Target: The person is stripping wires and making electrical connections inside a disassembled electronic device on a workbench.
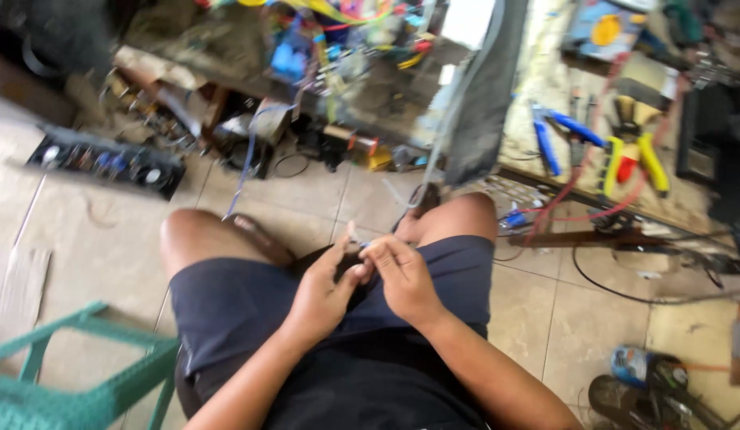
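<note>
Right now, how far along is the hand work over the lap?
Done: nothing finished shows. In hand: left hand and right hand meet over the lap, fingers pinching something small, too blurred to identify. Left: blue pliers and yellow-handled pliers lie untouched on the bench.

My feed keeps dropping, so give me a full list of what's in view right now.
stool: one, green, lower left on the floor.
circuit panel: one, black, on the floor at left.
cardboard: one piece, brown, far left.
blue pliers: one pair, on the low bench at right.
yellow pliers: one pair, right of the blue ones.
red wire: one, looping off the bench edge.
black cable: one, on the tiles at right.
wire clutter: a mixed-colour heap, top centre, blurred.
tiles: beige floor.
shorts: dark blue, on the seated person.
left hand, right hand: together over the lap, pinching something too small to tell.
</note>
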